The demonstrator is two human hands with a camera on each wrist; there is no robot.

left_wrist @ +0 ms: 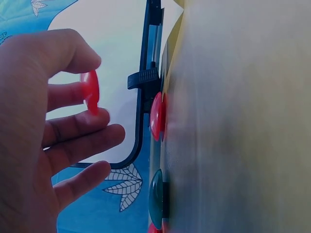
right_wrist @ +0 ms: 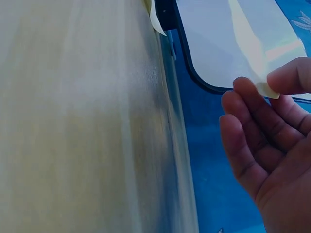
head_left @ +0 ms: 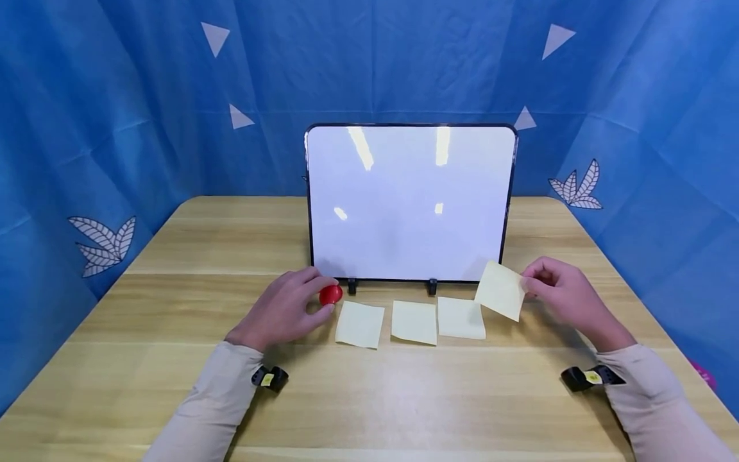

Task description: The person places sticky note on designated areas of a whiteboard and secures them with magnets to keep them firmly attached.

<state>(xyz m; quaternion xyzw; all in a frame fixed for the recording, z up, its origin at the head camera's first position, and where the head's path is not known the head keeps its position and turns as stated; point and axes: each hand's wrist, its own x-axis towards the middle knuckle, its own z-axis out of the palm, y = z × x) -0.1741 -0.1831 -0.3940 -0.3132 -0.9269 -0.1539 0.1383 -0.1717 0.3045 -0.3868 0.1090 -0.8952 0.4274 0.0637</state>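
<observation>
My left hand [head_left: 281,309] pinches a round red magnet [head_left: 331,294] between thumb and fingers, just off the lower left corner of the whiteboard [head_left: 398,205]. In the left wrist view this magnet [left_wrist: 91,90] is held edge-on, clear of the table, with the other fingers loosely spread. On the other side, my right hand [head_left: 562,296] pinches a pale yellow sticky note [head_left: 500,290] by its right edge. The note is raised and tilted, overlapping the board's lower right corner in the head view. A pinched corner of the note [right_wrist: 267,91] shows in the right wrist view.
Three more pale sticky notes [head_left: 360,325] lie in a row on the wooden table [head_left: 404,398] before the board. Black feet [head_left: 432,287] hold the board up. A red magnet [left_wrist: 156,116] and a green magnet [left_wrist: 156,199] rest near the left hand. Blue curtain [head_left: 369,58] surrounds the table.
</observation>
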